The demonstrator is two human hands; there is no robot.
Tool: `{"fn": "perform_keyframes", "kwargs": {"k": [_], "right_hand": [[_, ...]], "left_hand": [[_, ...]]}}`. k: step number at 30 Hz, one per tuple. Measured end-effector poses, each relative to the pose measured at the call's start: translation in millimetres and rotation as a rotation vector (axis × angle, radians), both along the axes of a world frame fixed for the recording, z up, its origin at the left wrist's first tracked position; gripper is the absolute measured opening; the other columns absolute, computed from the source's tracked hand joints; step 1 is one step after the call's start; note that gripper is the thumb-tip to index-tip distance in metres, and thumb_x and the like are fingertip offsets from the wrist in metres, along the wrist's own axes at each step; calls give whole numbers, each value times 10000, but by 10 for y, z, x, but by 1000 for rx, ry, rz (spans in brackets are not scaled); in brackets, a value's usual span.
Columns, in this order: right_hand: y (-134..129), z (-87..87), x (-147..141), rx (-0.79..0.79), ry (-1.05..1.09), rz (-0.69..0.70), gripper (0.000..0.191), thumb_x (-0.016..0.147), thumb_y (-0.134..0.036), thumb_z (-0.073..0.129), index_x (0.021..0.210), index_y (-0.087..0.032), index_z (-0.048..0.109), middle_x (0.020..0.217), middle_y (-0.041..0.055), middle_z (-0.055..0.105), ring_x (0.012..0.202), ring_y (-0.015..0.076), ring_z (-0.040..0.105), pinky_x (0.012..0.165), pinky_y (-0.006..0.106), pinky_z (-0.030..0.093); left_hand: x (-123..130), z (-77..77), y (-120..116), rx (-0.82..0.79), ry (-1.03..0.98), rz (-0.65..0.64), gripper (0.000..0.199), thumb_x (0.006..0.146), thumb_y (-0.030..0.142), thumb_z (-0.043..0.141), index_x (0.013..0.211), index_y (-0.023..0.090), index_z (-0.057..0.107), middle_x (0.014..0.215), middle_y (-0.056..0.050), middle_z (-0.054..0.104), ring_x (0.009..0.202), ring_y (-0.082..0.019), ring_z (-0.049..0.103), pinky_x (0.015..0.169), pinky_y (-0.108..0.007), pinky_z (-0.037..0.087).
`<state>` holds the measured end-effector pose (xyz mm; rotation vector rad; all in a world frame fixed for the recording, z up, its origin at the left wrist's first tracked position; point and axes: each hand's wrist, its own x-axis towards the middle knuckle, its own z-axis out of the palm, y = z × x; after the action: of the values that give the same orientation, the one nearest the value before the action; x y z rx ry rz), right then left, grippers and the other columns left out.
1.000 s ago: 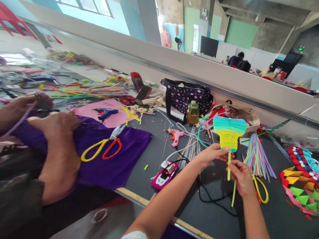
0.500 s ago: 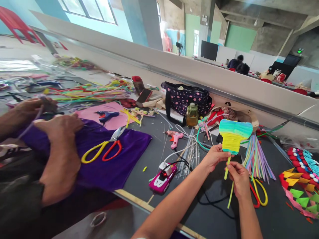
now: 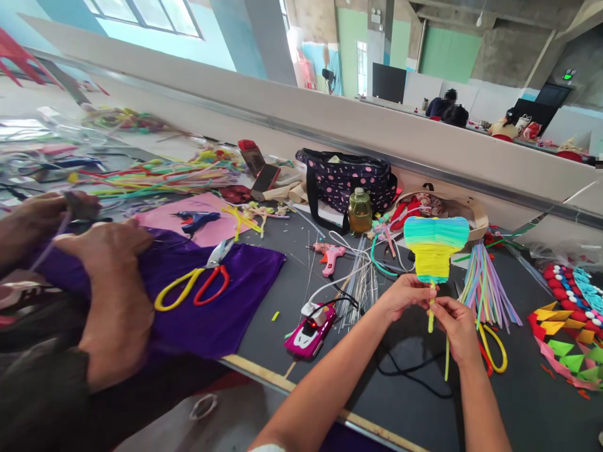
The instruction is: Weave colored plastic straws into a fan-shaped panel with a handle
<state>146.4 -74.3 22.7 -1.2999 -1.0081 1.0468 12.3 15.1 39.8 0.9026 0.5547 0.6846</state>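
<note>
A flat, flared pipe-cleaner piece (image 3: 436,248), banded in turquoise and yellow, stands upright above the table on a thin yellow stem (image 3: 430,319). My left hand (image 3: 409,296) is closed, pinching the top of that stem just under the lower turquoise band. Close beside it, my right hand (image 3: 455,319) is closed with thumb and finger on a yellow-green pipe cleaner (image 3: 447,363) at the stem. Its loose end hangs below my fingers. Red-and-yellow scissors (image 3: 494,351) lie partly hidden behind my right hand.
Pastel pipe cleaners (image 3: 487,285) fan out at right. A pink glue gun (image 3: 330,256), power strip (image 3: 311,331) and cords lie left of my arms. Behind stand a bottle (image 3: 360,212) and dotted bag (image 3: 330,179). A co-worker's hands (image 3: 103,245) work over purple cloth (image 3: 235,295) with scissors.
The pipe-cleaner piece has turned more upright and shifted slightly left and up. My right hand has risen along the stem, closer to my left. The loose pipe-cleaner end hangs straighter.
</note>
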Motion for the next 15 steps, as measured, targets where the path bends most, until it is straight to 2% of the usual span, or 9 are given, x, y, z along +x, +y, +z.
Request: {"fn": "perform_keyframes", "kwargs": {"k": [5,10,15], "right_hand": [[-52,70,112,-61,-94,79,324,779,-474,693,908,-180,738,688,16,683,452,82,406,422,210,256],[-110,170,229,75,-311,78,266,827,-442,652,848,-186,718,783,37,690,703,174,602,606,254,456],[-167,230,191,142,-434,0,235,868,-418,610,835,-192,664,736,15,642,657,152,571,575,234,444]], "left_hand": [[-22,-19,21,-5,49,21,396,485,345,904,745,98,734,675,-58,691,578,-126,622,625,-267,510],[-45,0,-15,-11,54,16,400,480,348,904,730,95,721,654,-69,697,558,-144,636,626,-293,526],[-35,59,-98,-42,-5,36,381,493,322,898,736,94,713,644,-65,698,545,-145,638,603,-282,524]]}}
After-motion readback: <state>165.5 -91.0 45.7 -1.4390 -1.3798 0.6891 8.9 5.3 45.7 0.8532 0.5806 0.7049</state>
